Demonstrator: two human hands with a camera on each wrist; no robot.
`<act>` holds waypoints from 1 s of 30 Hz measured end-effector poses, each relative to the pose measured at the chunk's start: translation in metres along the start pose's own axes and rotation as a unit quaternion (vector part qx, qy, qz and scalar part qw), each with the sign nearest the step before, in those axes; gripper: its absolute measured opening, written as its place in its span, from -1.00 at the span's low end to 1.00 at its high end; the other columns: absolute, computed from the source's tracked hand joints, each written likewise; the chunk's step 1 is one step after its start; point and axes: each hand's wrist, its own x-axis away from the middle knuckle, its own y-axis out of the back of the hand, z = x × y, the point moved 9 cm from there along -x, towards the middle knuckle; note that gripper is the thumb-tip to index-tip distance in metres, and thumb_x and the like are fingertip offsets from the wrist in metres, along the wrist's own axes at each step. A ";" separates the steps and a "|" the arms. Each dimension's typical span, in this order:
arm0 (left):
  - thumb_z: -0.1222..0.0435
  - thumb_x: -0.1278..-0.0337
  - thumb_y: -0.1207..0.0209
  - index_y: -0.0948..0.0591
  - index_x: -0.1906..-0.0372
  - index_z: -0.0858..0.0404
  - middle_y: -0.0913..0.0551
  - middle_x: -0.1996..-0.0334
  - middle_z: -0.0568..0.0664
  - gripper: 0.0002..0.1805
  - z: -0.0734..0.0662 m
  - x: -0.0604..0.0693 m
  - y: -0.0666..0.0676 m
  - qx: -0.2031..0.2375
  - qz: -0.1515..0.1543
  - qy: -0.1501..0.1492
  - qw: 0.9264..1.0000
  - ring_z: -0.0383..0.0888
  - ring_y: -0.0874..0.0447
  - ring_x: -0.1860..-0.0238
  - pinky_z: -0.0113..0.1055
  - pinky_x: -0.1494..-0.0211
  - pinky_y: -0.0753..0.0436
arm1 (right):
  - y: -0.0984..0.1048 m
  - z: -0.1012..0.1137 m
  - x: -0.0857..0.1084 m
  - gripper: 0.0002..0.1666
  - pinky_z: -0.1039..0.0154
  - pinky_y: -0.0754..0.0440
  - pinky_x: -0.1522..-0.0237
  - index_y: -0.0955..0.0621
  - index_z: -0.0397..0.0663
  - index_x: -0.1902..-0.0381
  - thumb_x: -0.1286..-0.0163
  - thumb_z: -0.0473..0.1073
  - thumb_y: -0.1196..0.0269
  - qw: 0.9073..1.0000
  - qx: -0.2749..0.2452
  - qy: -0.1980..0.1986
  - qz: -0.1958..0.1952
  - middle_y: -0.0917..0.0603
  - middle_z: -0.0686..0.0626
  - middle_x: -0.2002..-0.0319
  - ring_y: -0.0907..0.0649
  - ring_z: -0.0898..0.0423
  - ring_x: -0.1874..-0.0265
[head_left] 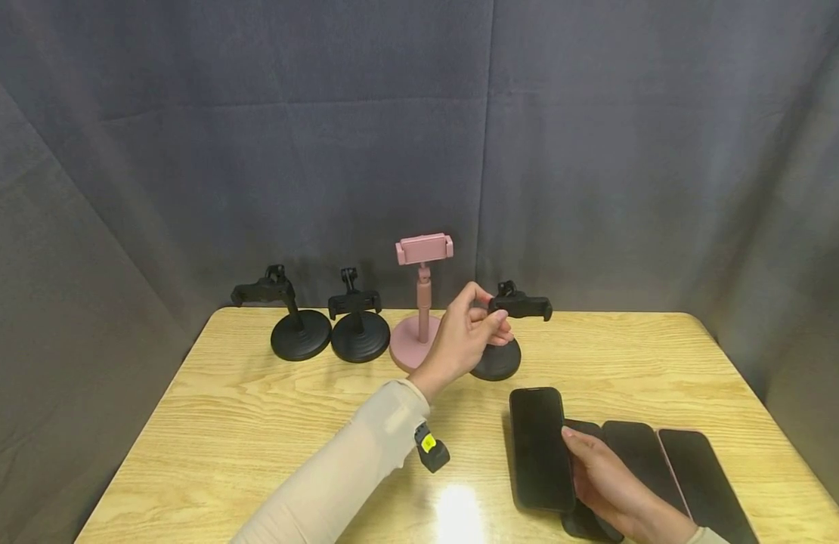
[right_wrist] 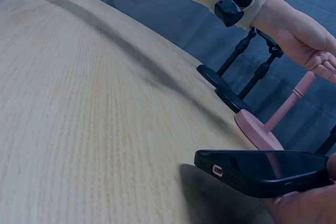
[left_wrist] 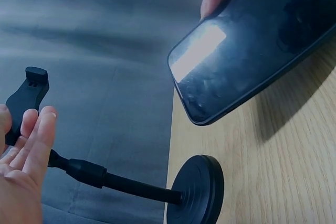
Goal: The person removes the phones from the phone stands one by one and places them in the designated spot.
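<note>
My left hand (head_left: 460, 332) holds the left end of the clamp of the rightmost black phone stand (head_left: 524, 306), thumb and fingers about it. In the left wrist view, that stand's round base (left_wrist: 197, 192) rests on the table near its edge. My right hand (head_left: 613, 480) grips a black smartphone (head_left: 538, 449) by its side, screen up and raised off the table. The right wrist view shows the phone's charging-port end (right_wrist: 226, 174) above its shadow. Beneath and beside the right hand lie more dark phones (head_left: 637, 446), partly hidden by it.
Left of my left hand stand a pink phone stand (head_left: 422, 302) and two black stands (head_left: 300, 332) (head_left: 360, 336), in a row along the table's back edge. A grey curtain (head_left: 392, 136) hangs behind the wooden table (head_left: 243, 438). One phone at the right has a pink edge (head_left: 674, 472).
</note>
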 end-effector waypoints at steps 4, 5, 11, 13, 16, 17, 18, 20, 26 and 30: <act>0.38 -0.45 -0.12 -0.37 -0.05 0.35 -0.71 0.24 0.40 -0.76 -0.001 0.000 0.001 -0.004 0.001 0.004 1.000 -0.03 -0.83 0.30 -0.31 0.17 -0.81 | -0.005 0.002 0.000 -0.44 0.24 -0.56 -0.24 -0.34 -0.09 -0.27 -0.68 0.21 0.22 0.999 -0.006 0.013 0.050 -0.52 0.21 -0.11 -0.51 0.25 -0.15; 0.39 -0.45 -0.12 -0.37 -0.05 0.35 -0.71 0.24 0.41 -0.77 -0.001 0.000 0.001 -0.003 0.001 0.005 1.000 -0.03 -0.82 0.30 -0.31 0.17 -0.81 | -0.007 0.002 0.001 -0.47 0.26 -0.59 -0.21 -0.36 -0.09 -0.24 -0.68 0.19 0.21 0.998 -0.013 0.015 0.059 -0.54 0.21 -0.10 -0.54 0.25 -0.13; 0.37 -0.45 -0.12 -0.37 -0.04 0.35 -0.71 0.25 0.41 -0.77 0.000 0.000 0.000 -0.008 0.002 0.011 1.000 -0.01 -0.82 0.32 -0.31 0.18 -0.81 | -0.011 0.003 -0.001 -0.54 0.28 -0.64 -0.16 -0.46 -0.05 -0.11 -0.70 0.12 0.22 0.997 -0.043 0.019 0.068 -0.62 0.18 0.03 -0.62 0.24 -0.03; 0.37 -0.45 -0.12 -0.37 -0.05 0.35 -0.71 0.25 0.40 -0.76 0.000 0.000 0.000 -0.011 0.003 0.013 1.000 0.02 -0.82 0.31 -0.31 0.18 -0.81 | -0.011 0.003 -0.002 -0.54 0.29 -0.64 -0.14 -0.45 -0.07 -0.10 -0.70 0.13 0.20 0.997 -0.039 0.017 0.059 -0.61 0.18 0.04 -0.61 0.24 -0.01; 0.36 -0.46 -0.12 -0.37 -0.05 0.35 -0.71 0.26 0.40 -0.76 0.000 0.000 0.000 -0.013 0.001 0.015 1.000 0.06 -0.82 0.31 -0.31 0.19 -0.81 | -0.009 0.002 -0.004 -0.51 0.29 -0.66 -0.12 -0.46 -0.13 -0.12 -0.69 0.14 0.17 0.999 -0.025 0.013 0.043 -0.62 0.16 0.05 -0.62 0.24 0.00; 0.36 -0.46 -0.12 -0.37 -0.05 0.35 -0.71 0.26 0.40 -0.76 0.000 0.000 0.000 -0.013 0.001 0.015 1.000 0.08 -0.82 0.30 -0.31 0.19 -0.81 | -0.008 0.002 -0.004 -0.49 0.29 -0.66 -0.12 -0.46 -0.15 -0.13 -0.69 0.15 0.17 0.999 -0.019 0.012 0.041 -0.62 0.15 0.05 -0.62 0.23 0.00; 0.36 -0.46 -0.12 -0.37 -0.05 0.35 -0.70 0.26 0.40 -0.76 0.001 0.001 0.000 -0.013 0.001 0.015 1.000 0.10 -0.82 0.30 -0.31 0.19 -0.81 | -0.008 0.002 -0.005 -0.47 0.29 -0.66 -0.12 -0.46 -0.17 -0.14 -0.68 0.15 0.16 0.999 -0.012 0.012 0.039 -0.63 0.15 0.05 -0.63 0.23 0.00; 0.36 -0.46 -0.11 -0.38 -0.05 0.35 -0.70 0.26 0.41 -0.77 0.000 0.001 0.000 -0.012 0.000 0.016 1.000 0.15 -0.82 0.29 -0.32 0.20 -0.81 | -0.007 0.002 -0.006 -0.43 0.27 -0.67 -0.13 -0.48 -0.21 -0.16 -0.68 0.16 0.17 0.999 0.006 0.012 0.038 -0.65 0.14 0.04 -0.64 0.21 -0.01; 0.36 -0.46 -0.11 -0.38 -0.04 0.36 -0.67 0.21 0.50 -0.78 0.001 0.001 0.000 -0.010 0.002 0.018 1.000 0.13 -0.81 0.31 -0.32 0.20 -0.81 | -0.005 0.003 -0.007 -0.39 0.27 -0.65 -0.14 -0.51 -0.24 -0.15 -0.69 0.15 0.21 0.998 0.051 0.019 0.040 -0.68 0.12 0.04 -0.65 0.17 -0.01; 0.36 -0.46 -0.12 -0.39 -0.04 0.35 -0.68 0.22 0.49 -0.77 0.001 0.001 0.000 -0.011 0.001 0.016 1.000 0.15 -0.81 0.31 -0.31 0.19 -0.81 | -0.003 0.002 -0.008 -0.39 0.23 -0.65 -0.15 -0.51 -0.28 -0.13 -0.70 0.13 0.21 0.996 0.072 0.024 0.035 -0.69 0.09 0.05 -0.66 0.17 0.00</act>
